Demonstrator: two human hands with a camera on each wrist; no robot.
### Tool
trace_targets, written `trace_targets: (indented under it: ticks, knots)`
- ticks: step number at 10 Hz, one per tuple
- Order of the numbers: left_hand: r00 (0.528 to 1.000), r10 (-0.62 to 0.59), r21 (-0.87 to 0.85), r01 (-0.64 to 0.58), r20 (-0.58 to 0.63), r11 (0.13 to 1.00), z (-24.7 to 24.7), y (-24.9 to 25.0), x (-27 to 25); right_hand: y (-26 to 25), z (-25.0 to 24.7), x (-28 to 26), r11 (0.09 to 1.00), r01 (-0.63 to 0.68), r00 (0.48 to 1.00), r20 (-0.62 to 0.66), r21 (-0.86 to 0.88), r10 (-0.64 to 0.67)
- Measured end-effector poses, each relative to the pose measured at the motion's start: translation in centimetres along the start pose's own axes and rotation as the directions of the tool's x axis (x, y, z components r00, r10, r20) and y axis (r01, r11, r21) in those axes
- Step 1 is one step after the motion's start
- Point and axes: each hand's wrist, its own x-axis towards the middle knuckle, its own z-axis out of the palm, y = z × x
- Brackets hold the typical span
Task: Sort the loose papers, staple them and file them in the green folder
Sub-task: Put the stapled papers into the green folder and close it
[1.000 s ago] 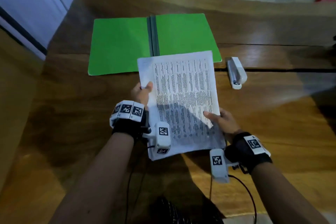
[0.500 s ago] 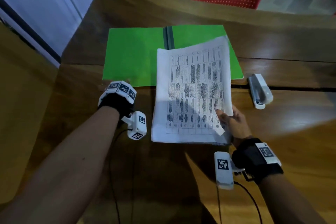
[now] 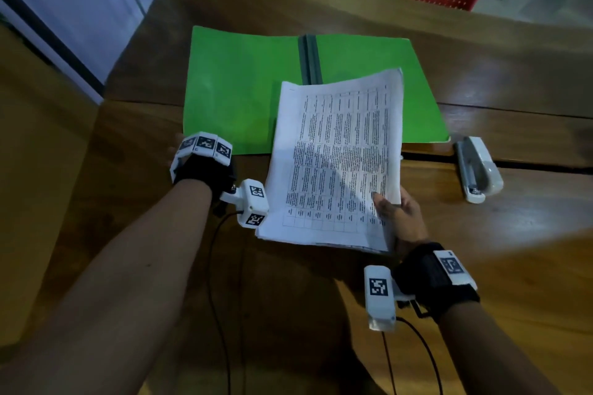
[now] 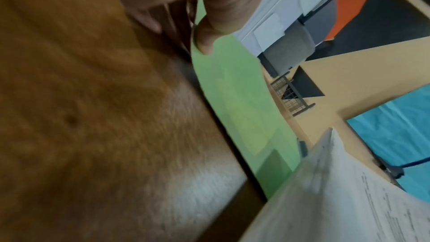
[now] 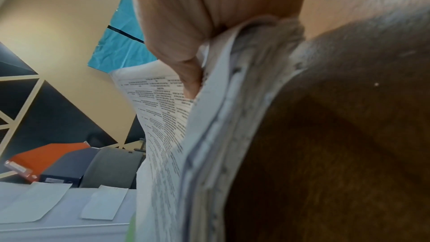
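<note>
At the near edge of the worktop (image 3: 134,244), the right hand (image 3: 399,215) grips the paper stack (image 3: 337,163) while the left hand (image 4: 186,6) pinches the green folder's (image 3: 240,83) corner; I'd say filing is under way, and sliding the stack in comes next.

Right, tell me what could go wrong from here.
The paper stack is held by the right hand alone, at one near corner, so sheets may sag or fan out. The left hand grips the green folder edge; tugging it might skew it. The stapler lies untouched.

Printed paper stack (image 3: 337,163) overlapping open green folder (image 3: 237,90)
</note>
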Motion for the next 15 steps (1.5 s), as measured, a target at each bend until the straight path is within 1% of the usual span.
trace_targets:
  ticks: [1, 2, 3, 4, 5, 6, 7, 8, 9, 10, 11, 12, 13, 14, 15]
  knots:
    - [0.995, 0.089, 0.232, -0.077, -0.040, 0.970, -1.0, -2.0, -1.1, -1.2, 0.8, -1.2, 0.998, 0.038, 0.999, 0.004, -0.041, -0.038]
    - [0.998, 0.061, -0.305, -0.059, -0.003, 0.951, -1.6, -5.6, 1.7, -2.3, 0.7, -2.2, 0.992, 0.084, 0.996, 0.015, -0.091, -0.083]
    - [0.989, 0.133, -0.060, -0.138, -0.068, 0.989, -2.6, -9.3, -0.3, -3.0, 0.2, -3.4, 0.994, 0.094, 0.996, 0.011, -0.059, -0.093]
    - [0.981, 0.181, 0.589, -0.109, -0.064, 0.801, -3.4, -14.0, -4.7, -3.5, -0.4, -4.8, 0.991, 0.132, 0.991, 0.025, -0.002, -0.132]
    - [0.988, 0.152, 0.778, -0.075, -0.027, 0.624, -4.1, -17.7, -7.6, -3.3, -1.3, -6.3, 0.985, 0.170, 0.985, 0.022, 0.011, -0.170]
    - [0.991, 0.136, 0.814, -0.065, -0.017, 0.577, -4.7, -20.3, -8.6, -2.2, -2.5, -8.0, 0.986, 0.163, 0.986, -0.017, -0.024, -0.164]
    - [0.989, 0.140, 0.813, -0.040, -0.051, 0.580, -4.6, -22.8, -9.9, 0.1, -4.4, -9.0, 0.991, 0.106, 0.993, -0.035, -0.083, -0.110]
    - [0.973, 0.171, 0.734, -0.002, -0.155, 0.679, -4.6, -25.5, -9.3, 3.0, -6.4, -9.5, 0.998, -0.022, 0.997, -0.074, -0.063, 0.017]
    - [0.978, 0.029, -0.051, -0.041, -0.209, 0.998, -4.4, -26.1, -7.0, 4.8, -7.3, -10.2, 0.994, -0.106, 0.990, -0.098, -0.013, 0.104]
    - [0.989, -0.144, -0.766, 0.101, 0.011, 0.634, -3.8, -24.7, -5.1, 5.0, -7.1, -10.6, 0.987, -0.147, 0.984, -0.089, 0.063, 0.152]
    - [0.994, -0.093, -0.824, 0.096, 0.054, 0.558, -1.9, -23.5, -5.5, 4.4, -6.3, -10.5, 0.983, -0.182, 0.979, -0.086, 0.037, 0.185]
    - [0.996, -0.078, -0.705, 0.024, -0.045, 0.708, 0.3, -22.4, -6.8, 3.6, -5.3, -10.1, 0.982, -0.187, 0.978, -0.102, -0.039, 0.182]
    - [0.993, -0.108, -0.647, 0.048, -0.054, 0.761, 1.5, -21.7, -8.5, 3.2, -4.9, -9.7, 0.974, -0.204, 0.974, -0.123, -0.103, 0.191]
    - [0.997, -0.042, -0.602, -0.006, -0.066, 0.799, 2.3, -21.7, -10.3, 3.3, -5.1, -9.3, 0.963, -0.230, 0.968, -0.135, -0.139, 0.212]
    - [0.983, 0.176, -0.535, -0.179, -0.058, 0.826, 3.1, -21.7, -12.1, 3.0, -5.1, -9.4, 0.942, -0.210, 0.971, -0.168, -0.263, 0.170]
